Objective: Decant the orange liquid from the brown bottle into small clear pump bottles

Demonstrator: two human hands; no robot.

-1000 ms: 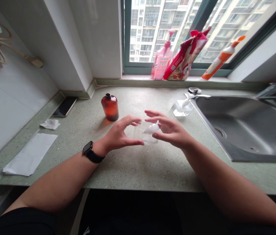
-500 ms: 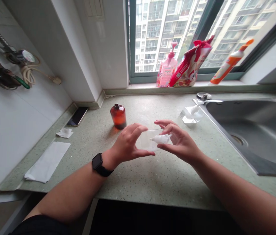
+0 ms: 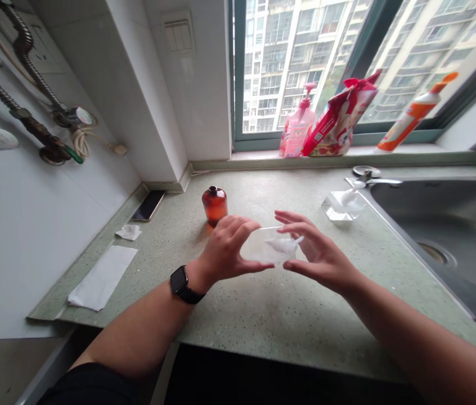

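My left hand (image 3: 232, 247) grips the left end of a clear, box-shaped plastic container (image 3: 255, 247), fingers on top and thumb along the near side. At the right end, my right hand (image 3: 314, 247) curves round the container, with a fingertip at its upper edge and the thumb by its lower corner. A white piece with a pointed tip (image 3: 282, 244) shows in or on the container; I cannot tell which. Just behind my left hand stands an amber bottle (image 3: 215, 207) with an uncapped neck. A black watch (image 3: 179, 280) is on my left wrist.
A clear square pump dispenser (image 3: 339, 207) stands beside the steel sink (image 3: 444, 225). On the left lie a phone (image 3: 149, 205), a crumpled tissue (image 3: 129, 232) and folded white paper (image 3: 103, 278). The windowsill holds a pink pump bottle (image 3: 298, 132), a red pouch (image 3: 339, 126) and an orange-white bottle (image 3: 409, 121).
The view has shifted, so everything sits further right and slightly lower. My right fingers have moved off the white piece to the container's end. My left hand keeps its grip.
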